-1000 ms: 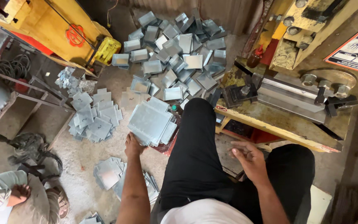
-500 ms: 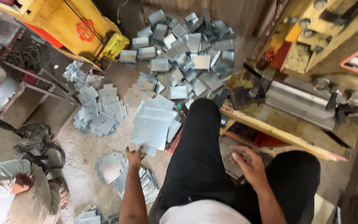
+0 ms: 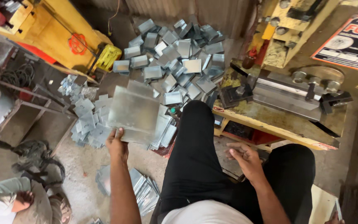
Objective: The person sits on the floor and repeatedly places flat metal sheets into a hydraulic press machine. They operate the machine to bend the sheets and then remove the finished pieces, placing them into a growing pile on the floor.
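At frame centre-left, the left hand [image 3: 117, 145] grips a flat metal sheet [image 3: 134, 112] by its lower edge above the floor [image 3: 83, 166]. The right hand [image 3: 245, 157] rests empty, fingers loosely spread, between the knees.

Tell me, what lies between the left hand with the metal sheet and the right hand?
The person's own left leg, in black trousers, lies between the left hand, which holds the metal sheet, and the empty right hand. The head view shows this.
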